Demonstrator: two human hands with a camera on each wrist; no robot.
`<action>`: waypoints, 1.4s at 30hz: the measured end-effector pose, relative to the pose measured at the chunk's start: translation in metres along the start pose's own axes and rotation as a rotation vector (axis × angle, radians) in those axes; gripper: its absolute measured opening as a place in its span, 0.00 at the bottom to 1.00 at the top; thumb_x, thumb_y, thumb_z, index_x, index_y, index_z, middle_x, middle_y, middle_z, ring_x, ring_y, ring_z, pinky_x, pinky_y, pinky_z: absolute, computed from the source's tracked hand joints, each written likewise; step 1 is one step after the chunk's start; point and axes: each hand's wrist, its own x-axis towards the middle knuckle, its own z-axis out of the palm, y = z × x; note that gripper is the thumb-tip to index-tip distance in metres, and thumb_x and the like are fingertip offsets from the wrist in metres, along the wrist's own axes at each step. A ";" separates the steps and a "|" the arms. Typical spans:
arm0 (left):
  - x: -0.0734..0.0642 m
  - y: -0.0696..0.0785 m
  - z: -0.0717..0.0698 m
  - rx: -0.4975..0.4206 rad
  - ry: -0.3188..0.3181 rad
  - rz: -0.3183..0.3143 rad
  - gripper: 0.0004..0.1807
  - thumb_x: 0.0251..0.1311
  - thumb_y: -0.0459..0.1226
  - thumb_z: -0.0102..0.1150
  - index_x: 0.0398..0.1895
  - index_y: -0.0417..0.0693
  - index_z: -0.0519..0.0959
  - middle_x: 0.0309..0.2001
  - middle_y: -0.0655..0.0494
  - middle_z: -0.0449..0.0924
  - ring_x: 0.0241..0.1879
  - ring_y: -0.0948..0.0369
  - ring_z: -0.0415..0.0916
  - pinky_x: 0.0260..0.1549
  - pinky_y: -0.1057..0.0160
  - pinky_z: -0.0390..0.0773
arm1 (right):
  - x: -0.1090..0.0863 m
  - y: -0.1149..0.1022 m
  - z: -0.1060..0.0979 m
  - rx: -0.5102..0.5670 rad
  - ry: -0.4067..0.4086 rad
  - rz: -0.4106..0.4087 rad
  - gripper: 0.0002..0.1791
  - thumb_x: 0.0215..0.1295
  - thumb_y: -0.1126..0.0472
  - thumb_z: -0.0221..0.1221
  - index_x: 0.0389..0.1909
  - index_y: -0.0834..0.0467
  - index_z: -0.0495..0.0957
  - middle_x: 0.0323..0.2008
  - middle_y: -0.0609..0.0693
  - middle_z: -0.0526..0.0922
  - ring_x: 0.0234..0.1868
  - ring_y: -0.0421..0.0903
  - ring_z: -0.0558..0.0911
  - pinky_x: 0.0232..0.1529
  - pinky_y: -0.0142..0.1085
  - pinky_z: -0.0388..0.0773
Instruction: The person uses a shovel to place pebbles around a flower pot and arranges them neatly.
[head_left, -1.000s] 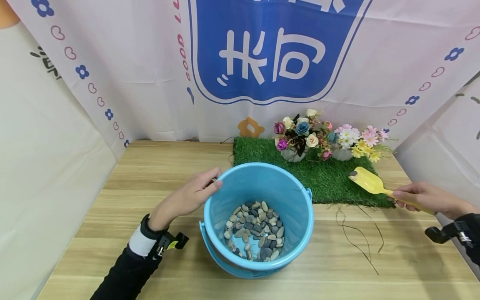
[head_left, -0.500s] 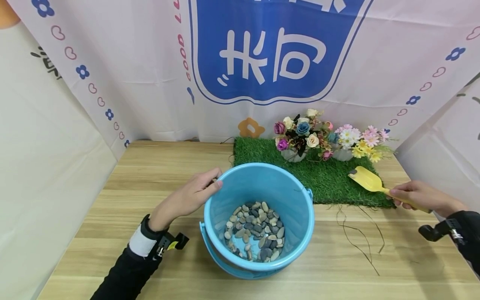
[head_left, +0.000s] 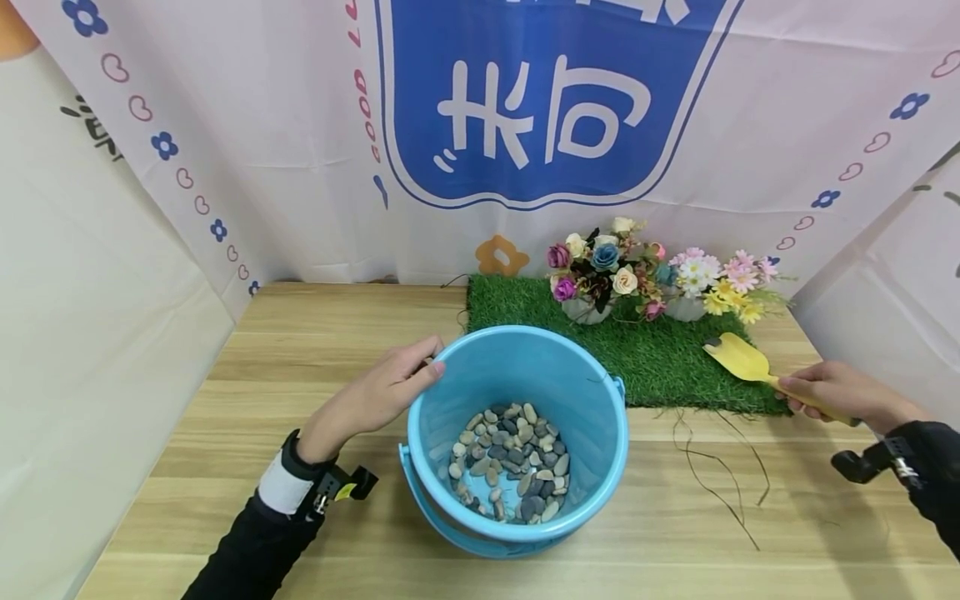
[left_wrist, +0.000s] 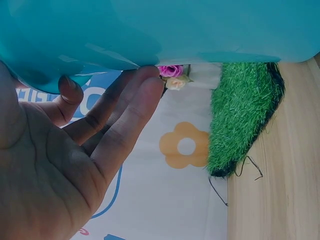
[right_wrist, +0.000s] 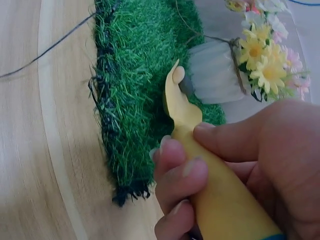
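Observation:
My left hand (head_left: 382, 385) grips the rim of a light blue bucket (head_left: 609, 417) at its upper left, with fingers against the outer wall (left_wrist: 200, 30) in the left wrist view. Several grey and tan pebbles (head_left: 513, 446) lie on the bucket's bottom. On the right, my right hand (head_left: 843, 392) holds a yellow scoop (head_left: 738, 358) by its handle, with the blade over the turf mat. At the blade's tip sit a dark pebble (right_wrist: 187, 86) and a pale pebble (right_wrist: 178, 74), in the right wrist view.
A green artificial turf mat (head_left: 517, 304) lies behind the bucket on the wooden table (head_left: 315, 333). Two white pots hold artificial flowers, one with roses (head_left: 603, 258) and one with daisies (head_left: 723, 279). Loose dark strings (head_left: 708, 458) lie right of the bucket. A printed cloth (head_left: 300, 108) hangs behind.
My right hand has shifted slightly left, and the scoop's blade has turned a little, its tip now slightly farther right and back. The left hand and the bucket have stayed put.

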 end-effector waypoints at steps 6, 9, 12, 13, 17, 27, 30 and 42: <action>0.000 0.000 0.000 0.014 0.001 -0.002 0.10 0.72 0.43 0.37 0.35 0.49 0.65 0.26 0.56 0.72 0.26 0.63 0.77 0.23 0.61 0.81 | 0.004 -0.013 0.000 -0.039 0.001 0.045 0.24 0.72 0.48 0.44 0.40 0.66 0.75 0.24 0.55 0.75 0.20 0.45 0.71 0.20 0.33 0.70; 0.000 0.000 0.000 0.016 0.002 0.000 0.10 0.72 0.43 0.36 0.35 0.49 0.65 0.26 0.56 0.72 0.26 0.63 0.77 0.23 0.61 0.81 | 0.004 -0.022 -0.001 -0.042 -0.013 0.046 0.23 0.72 0.48 0.44 0.38 0.65 0.76 0.23 0.54 0.76 0.18 0.43 0.71 0.20 0.33 0.70; 0.000 0.000 0.000 0.014 0.002 0.004 0.10 0.72 0.42 0.36 0.35 0.49 0.65 0.26 0.56 0.73 0.26 0.63 0.78 0.23 0.61 0.81 | 0.003 -0.031 -0.002 -0.041 -0.035 0.042 0.22 0.72 0.50 0.45 0.37 0.65 0.77 0.22 0.52 0.76 0.17 0.41 0.69 0.18 0.32 0.69; 0.000 0.000 0.000 0.015 0.003 0.005 0.10 0.72 0.42 0.36 0.35 0.49 0.65 0.26 0.56 0.72 0.26 0.63 0.77 0.23 0.61 0.81 | 0.003 -0.034 -0.003 -0.039 -0.042 0.044 0.21 0.72 0.51 0.45 0.37 0.65 0.77 0.22 0.52 0.76 0.16 0.41 0.68 0.18 0.31 0.69; 0.001 0.000 0.001 0.018 0.005 0.008 0.10 0.72 0.42 0.37 0.35 0.49 0.66 0.26 0.56 0.72 0.26 0.63 0.77 0.23 0.61 0.81 | 0.002 -0.044 -0.006 -0.028 -0.071 0.060 0.19 0.71 0.54 0.45 0.39 0.65 0.77 0.22 0.51 0.76 0.15 0.39 0.67 0.17 0.30 0.68; 0.000 0.000 0.001 0.013 0.004 0.012 0.10 0.72 0.42 0.36 0.35 0.49 0.65 0.26 0.56 0.72 0.26 0.62 0.77 0.22 0.61 0.81 | -0.002 -0.065 -0.010 0.006 -0.117 0.097 0.18 0.71 0.55 0.45 0.30 0.62 0.78 0.20 0.51 0.76 0.15 0.38 0.67 0.17 0.29 0.68; 0.000 0.000 0.001 0.016 0.007 0.011 0.10 0.72 0.42 0.36 0.35 0.49 0.65 0.26 0.56 0.72 0.26 0.62 0.77 0.22 0.61 0.81 | -0.002 -0.070 -0.012 0.033 -0.130 0.117 0.18 0.70 0.56 0.46 0.34 0.65 0.77 0.21 0.51 0.76 0.15 0.38 0.67 0.16 0.28 0.68; 0.000 -0.001 0.001 0.016 0.008 0.017 0.10 0.72 0.42 0.36 0.35 0.49 0.65 0.26 0.55 0.72 0.26 0.62 0.77 0.22 0.61 0.81 | -0.003 -0.077 -0.014 0.040 -0.153 0.149 0.16 0.70 0.56 0.46 0.28 0.62 0.76 0.22 0.52 0.77 0.14 0.37 0.67 0.15 0.26 0.67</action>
